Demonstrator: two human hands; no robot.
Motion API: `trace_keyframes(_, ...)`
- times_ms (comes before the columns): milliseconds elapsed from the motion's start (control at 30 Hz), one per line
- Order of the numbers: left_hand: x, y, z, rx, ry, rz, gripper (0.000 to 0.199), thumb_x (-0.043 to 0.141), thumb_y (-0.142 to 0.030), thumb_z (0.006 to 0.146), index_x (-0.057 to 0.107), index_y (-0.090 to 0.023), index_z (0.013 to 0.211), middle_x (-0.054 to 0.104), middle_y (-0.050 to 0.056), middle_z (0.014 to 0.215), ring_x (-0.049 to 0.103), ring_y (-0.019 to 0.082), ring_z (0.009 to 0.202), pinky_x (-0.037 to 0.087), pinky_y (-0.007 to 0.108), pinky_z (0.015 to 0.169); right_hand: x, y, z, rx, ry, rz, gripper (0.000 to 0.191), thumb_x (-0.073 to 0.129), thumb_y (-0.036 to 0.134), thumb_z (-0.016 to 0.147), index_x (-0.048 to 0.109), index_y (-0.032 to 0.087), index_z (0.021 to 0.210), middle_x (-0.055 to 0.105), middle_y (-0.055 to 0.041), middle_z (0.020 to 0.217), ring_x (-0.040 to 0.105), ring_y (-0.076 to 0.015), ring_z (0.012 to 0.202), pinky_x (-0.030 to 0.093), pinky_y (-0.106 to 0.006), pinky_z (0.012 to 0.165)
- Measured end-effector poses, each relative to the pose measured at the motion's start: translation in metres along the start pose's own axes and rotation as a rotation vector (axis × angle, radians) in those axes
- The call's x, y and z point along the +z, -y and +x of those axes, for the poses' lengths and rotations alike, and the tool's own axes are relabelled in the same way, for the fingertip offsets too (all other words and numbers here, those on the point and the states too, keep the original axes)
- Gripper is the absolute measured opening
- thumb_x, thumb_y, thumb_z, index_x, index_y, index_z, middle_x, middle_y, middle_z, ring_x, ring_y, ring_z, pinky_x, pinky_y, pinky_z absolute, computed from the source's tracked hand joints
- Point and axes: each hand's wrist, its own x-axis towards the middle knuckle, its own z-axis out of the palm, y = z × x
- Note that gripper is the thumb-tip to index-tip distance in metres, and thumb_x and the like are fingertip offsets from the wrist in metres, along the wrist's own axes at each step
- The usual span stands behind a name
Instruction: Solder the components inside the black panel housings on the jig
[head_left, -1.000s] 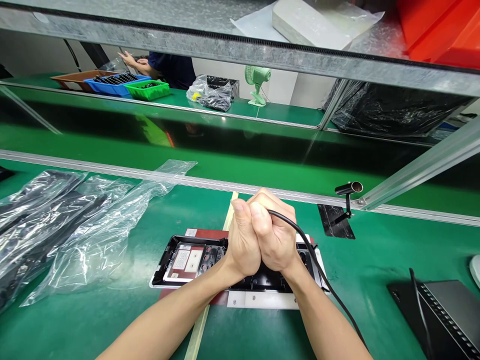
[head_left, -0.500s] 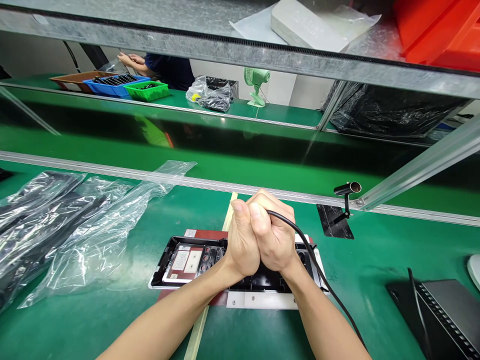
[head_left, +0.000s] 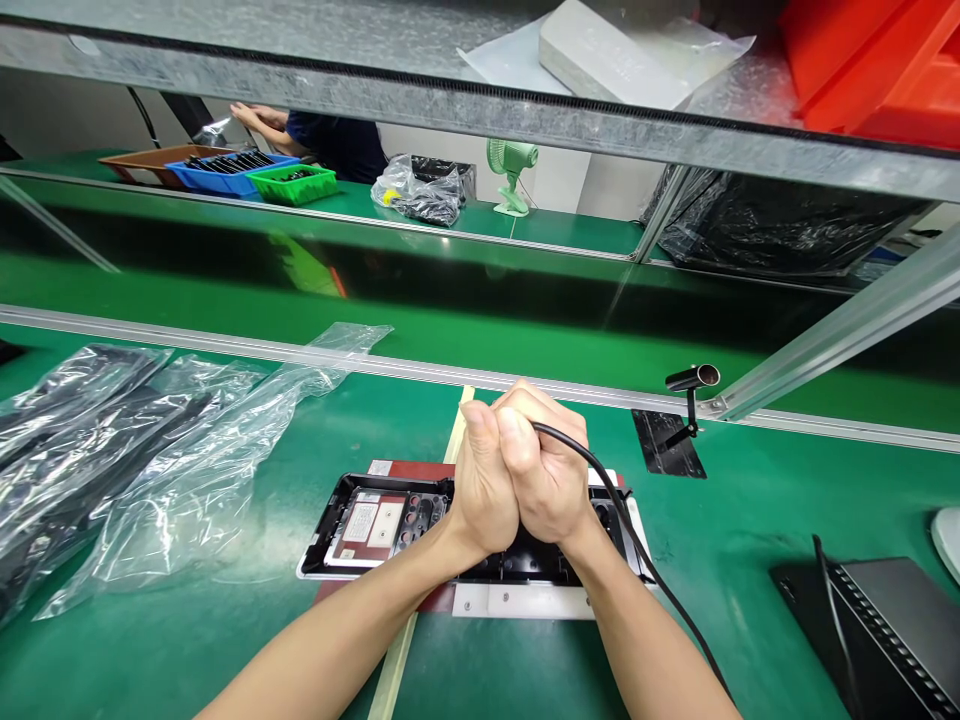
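Nearest, a pale strip runs along the green table. Next to it, the black frame lies on a red-brown board. Over the frame's middle, the left hand and the right hand are clenched together; the right one grasps a cable, and what else they enclose I cannot see. I think the wrists should be steady, the force straight, the cable outside the frame. Far behind stands a fan.

A galvanised metal shelf spans above a green workbench, with a pale wall farther back.
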Motion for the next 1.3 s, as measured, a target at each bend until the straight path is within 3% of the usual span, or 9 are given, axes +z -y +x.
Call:
trace_keyframes(133,-0.0003,-0.0008,-0.0001,-0.003,0.019,0.011,0.061,0.013,-0.058,0.106,0.04,-0.022,0.065,0.04,0.001,0.064,0.053,0.016,0.068,0.054,0.031,0.075,0.0001,0.0002,-0.0003,-0.002,0.001,-0.001,0.037,0.049,0.032,0.098,0.046,0.02,0.063,0.052,0.0008,0.065,0.045,-0.0122,0.062,0.038,-0.031,0.059)
trace_keyframes(367,0.0003,-0.0008,-0.0015,-0.026,0.017,-0.037,0.059,0.014,-0.055,0.107,0.037,-0.021,0.065,0.038,-0.001,0.064,0.037,0.014,0.057,0.052,0.031,0.073,-0.0004,-0.0015,-0.0005,-0.011,0.001,0.011,0.034,0.05,0.03,0.099,0.049,0.02,0.067,0.053,0.0004,0.068,0.046,-0.0118,0.064,0.039,-0.031,0.061)
trace_keyframes(833,0.0018,-0.0027,0.0018,0.029,0.056,-0.091,0.056,0.011,-0.051,0.108,0.035,-0.022,0.066,0.035,0.0,0.066,0.033,0.015,0.058,0.054,0.033,0.077,-0.0002,-0.0016,-0.0007,-0.021,0.005,0.009,0.035,0.05,0.03,0.099,0.048,0.02,0.066,0.052,0.0003,0.067,0.045,-0.0123,0.064,0.038,-0.031,0.061)
trace_keyframes(1300,-0.0005,0.0004,-0.0002,0.026,0.07,-0.065,0.052,0.009,-0.05,0.108,0.03,-0.022,0.07,0.032,0.0,0.07,0.031,0.015,0.061,0.048,0.033,0.076,-0.0004,-0.0016,-0.0019,-0.013,0.012,0.011,0.036,0.05,0.031,0.099,0.047,0.02,0.065,0.052,0.0002,0.067,0.045,-0.0126,0.064,0.039,-0.032,0.062)
